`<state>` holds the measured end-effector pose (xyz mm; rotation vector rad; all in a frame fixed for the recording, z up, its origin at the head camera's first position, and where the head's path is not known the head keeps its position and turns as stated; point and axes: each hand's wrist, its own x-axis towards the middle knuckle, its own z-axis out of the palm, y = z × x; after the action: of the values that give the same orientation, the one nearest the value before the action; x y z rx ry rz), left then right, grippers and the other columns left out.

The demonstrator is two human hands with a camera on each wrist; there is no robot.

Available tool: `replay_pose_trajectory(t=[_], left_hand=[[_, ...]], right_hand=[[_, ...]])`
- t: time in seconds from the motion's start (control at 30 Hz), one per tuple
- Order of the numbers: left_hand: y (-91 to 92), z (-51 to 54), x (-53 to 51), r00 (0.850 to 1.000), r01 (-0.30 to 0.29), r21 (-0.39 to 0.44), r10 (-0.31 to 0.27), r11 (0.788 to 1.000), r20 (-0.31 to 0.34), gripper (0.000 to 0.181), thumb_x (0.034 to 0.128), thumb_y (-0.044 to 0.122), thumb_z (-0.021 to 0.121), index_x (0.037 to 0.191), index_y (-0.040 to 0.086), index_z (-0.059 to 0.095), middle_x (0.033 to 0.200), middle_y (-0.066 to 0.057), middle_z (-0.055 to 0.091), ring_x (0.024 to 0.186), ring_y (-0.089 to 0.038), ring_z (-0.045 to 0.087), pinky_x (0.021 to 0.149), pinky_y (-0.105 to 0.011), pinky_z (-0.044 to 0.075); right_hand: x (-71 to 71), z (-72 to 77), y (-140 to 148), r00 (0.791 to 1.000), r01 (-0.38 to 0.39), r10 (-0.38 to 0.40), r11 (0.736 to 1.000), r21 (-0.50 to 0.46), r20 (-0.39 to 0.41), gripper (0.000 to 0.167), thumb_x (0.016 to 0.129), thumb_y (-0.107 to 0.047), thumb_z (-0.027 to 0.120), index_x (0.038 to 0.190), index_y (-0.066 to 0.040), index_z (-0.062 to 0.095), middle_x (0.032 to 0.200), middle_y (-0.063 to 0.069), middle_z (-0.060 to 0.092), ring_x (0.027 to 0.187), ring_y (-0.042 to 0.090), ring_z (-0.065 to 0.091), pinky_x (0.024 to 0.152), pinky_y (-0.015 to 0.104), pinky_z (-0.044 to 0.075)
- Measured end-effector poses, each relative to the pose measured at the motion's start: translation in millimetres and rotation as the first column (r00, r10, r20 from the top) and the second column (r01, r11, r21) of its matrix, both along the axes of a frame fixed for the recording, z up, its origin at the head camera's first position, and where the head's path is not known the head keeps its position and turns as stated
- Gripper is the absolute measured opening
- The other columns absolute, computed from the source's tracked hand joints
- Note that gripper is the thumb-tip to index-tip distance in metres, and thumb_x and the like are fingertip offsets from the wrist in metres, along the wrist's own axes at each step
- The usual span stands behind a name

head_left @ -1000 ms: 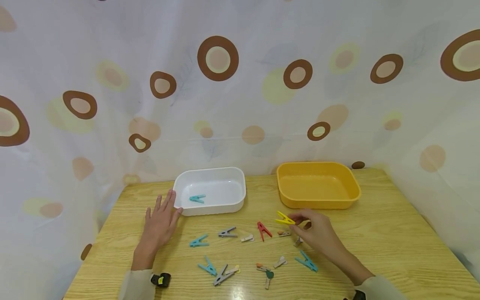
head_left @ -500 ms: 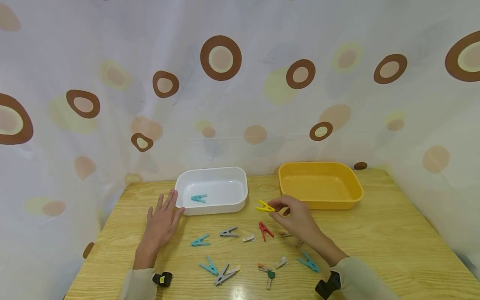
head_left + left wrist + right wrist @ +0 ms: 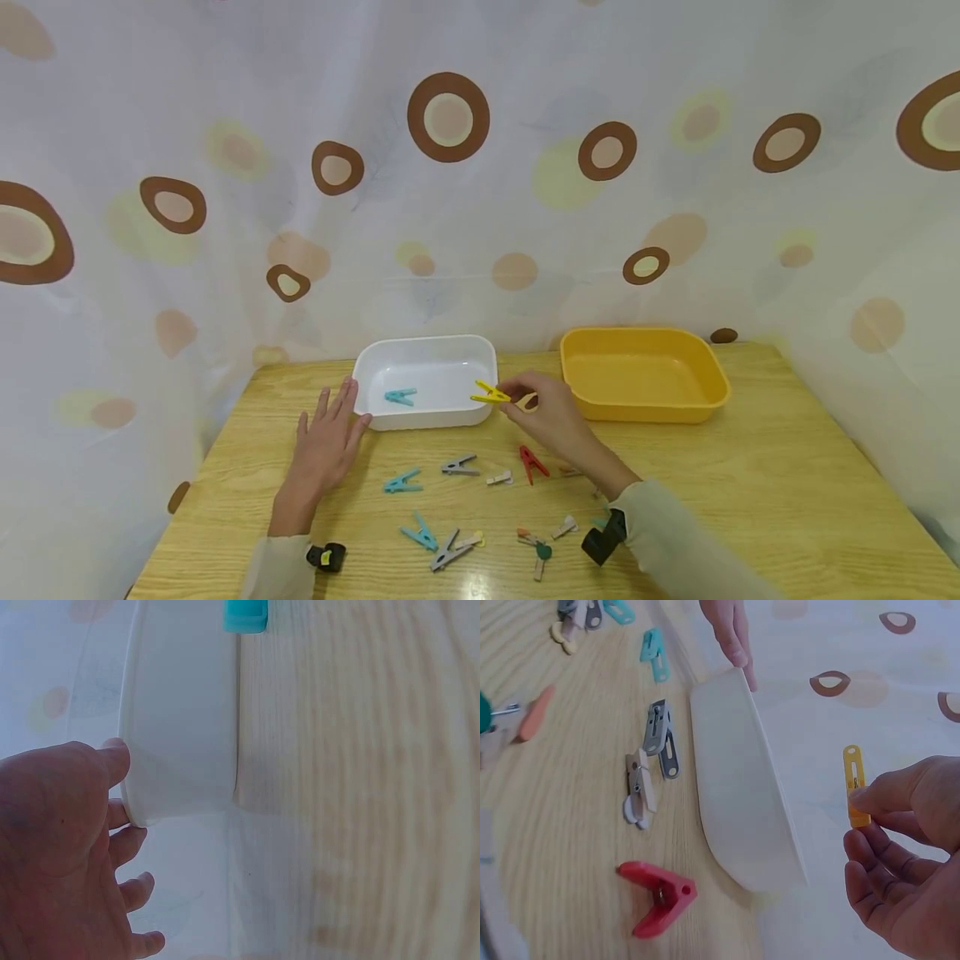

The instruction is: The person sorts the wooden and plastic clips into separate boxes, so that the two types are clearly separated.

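My right hand pinches a yellow clothespin at the right rim of the white tray. In the right wrist view the yellow clothespin sits between thumb and fingers of the right hand, beside the white tray. My left hand touches the tray's left end with straight, spread fingers. The left wrist view shows that hand against the edge of the tray. One teal clothespin lies inside the tray.
A yellow tray stands to the right. In front lie a red clothespin, a grey one, a teal one and several small wooden clips, one with a green top. A patterned curtain hangs behind the table.
My right hand has moved left and away from me, carrying the yellow clothespin from in front of the yellow tray to the white tray's right rim. The left hand has stayed on the tray.
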<state>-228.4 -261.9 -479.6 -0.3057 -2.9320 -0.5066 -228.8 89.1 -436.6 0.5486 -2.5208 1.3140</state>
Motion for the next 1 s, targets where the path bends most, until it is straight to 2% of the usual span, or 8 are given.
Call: replay_pose_trajectory(t=[0.5,0.7,1.0], left_hand=[[0.3,0.6,-0.8,1.0,0.004,0.002,-0.004,1.0,0.0,0.065,0.1124,0.04,0.035,0.163,0.002,0.019,0.168,-0.016,0.02,0.153,-0.048,0.014,0.112,-0.078,0.013],[-0.4,1.6,-0.4,1.0,0.003,0.012,-0.003,1.0,0.0,0.065,0.1124,0.039,0.036,0.163,0.002,0.02,0.168,-0.015,0.02,0.153,-0.049,0.014,0.112,-0.078,0.012],[0.2,3.0,1.2,1.0,0.008,0.013,-0.008,1.0,0.002,0.065,0.1125,0.039,0.035,0.163,0.001,0.019,0.168,-0.016,0.02,0.153,-0.048,0.01,0.112,-0.078,0.012]], right_hand=[[-31.8,0.5,-39,0.999,-0.05,0.05,0.999,0.013,0.007,0.019,0.086,-0.001,0.08,0.104,-0.005,0.076,0.097,0.005,0.074,0.085,0.018,0.068,0.071,0.028,0.055],[-45.3,-3.5,-53,0.994,-0.108,0.107,0.994,0.031,0.01,0.017,0.088,-0.002,0.079,0.105,-0.004,0.076,0.099,0.006,0.073,0.085,0.018,0.068,0.072,0.027,0.056],[-59.3,-8.0,-70,0.989,-0.135,0.13,0.988,0.069,0.075,0.015,0.089,-0.001,0.077,0.103,0.0,0.076,0.098,0.01,0.072,0.085,0.021,0.066,0.078,0.029,0.056]])
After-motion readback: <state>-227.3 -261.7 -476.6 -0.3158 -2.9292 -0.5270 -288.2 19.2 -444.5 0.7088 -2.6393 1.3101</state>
